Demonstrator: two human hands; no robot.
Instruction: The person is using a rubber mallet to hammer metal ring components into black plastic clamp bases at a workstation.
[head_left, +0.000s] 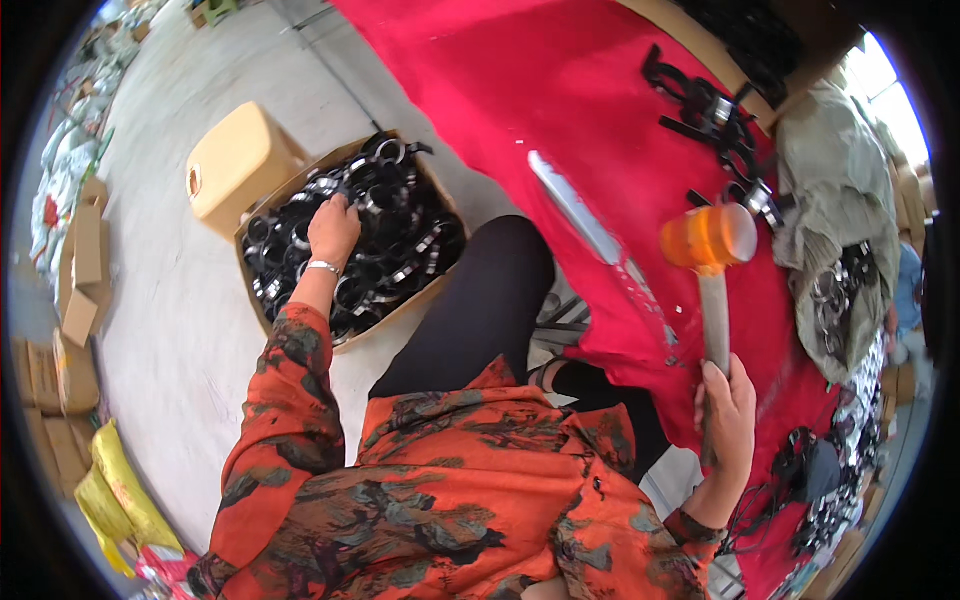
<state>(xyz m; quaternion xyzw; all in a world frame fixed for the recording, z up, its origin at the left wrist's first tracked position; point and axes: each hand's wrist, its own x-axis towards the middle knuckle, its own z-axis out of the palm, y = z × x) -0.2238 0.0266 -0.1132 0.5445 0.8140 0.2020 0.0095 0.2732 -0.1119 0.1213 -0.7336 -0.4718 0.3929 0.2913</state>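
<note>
Reaching into the box for a ring, mallet held ready.

Left hand [333, 228] down in the cardboard box [262, 207] on the floor, fingers spread over the black and silver rings [392, 235]; impossible to tell whether one is pinched yet. Right hand [727, 410] wrapped tight round the handle of the orange-headed mallet [709, 240], head raised over the red-covered counter [580, 90]. Picking-up step, by the look of it. Next, probably: closing on a single ring, lifting it clear of the heap, across to the counter.
</note>
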